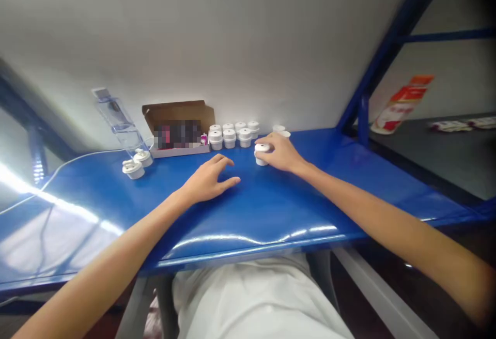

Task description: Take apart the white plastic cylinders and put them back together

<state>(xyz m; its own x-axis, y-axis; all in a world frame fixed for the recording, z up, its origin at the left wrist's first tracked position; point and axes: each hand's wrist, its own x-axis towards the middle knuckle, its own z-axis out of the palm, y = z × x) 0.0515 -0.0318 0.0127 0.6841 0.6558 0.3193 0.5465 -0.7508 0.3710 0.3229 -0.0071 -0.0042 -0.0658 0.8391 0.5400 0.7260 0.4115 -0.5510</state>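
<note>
My right hand (279,152) has its fingers wrapped round a small white lidded cup (262,154) with a dark spot on top, low at the blue table. My left hand (211,178) hovers above the table with thumb and fingers apart, holding nothing. Beyond the hands stand two rows of matching white lidded cups (229,138). Just behind my right hand, two white open-topped cups (284,133) are partly hidden by it.
An open cardboard box (178,151) with blurred contents stands at the back. Left of it are two white cups with knobbed tops (134,169) and a clear bottle (118,119). A white cable (73,160) crosses the blue table (248,215). A red-and-white bottle (403,105) stands at right.
</note>
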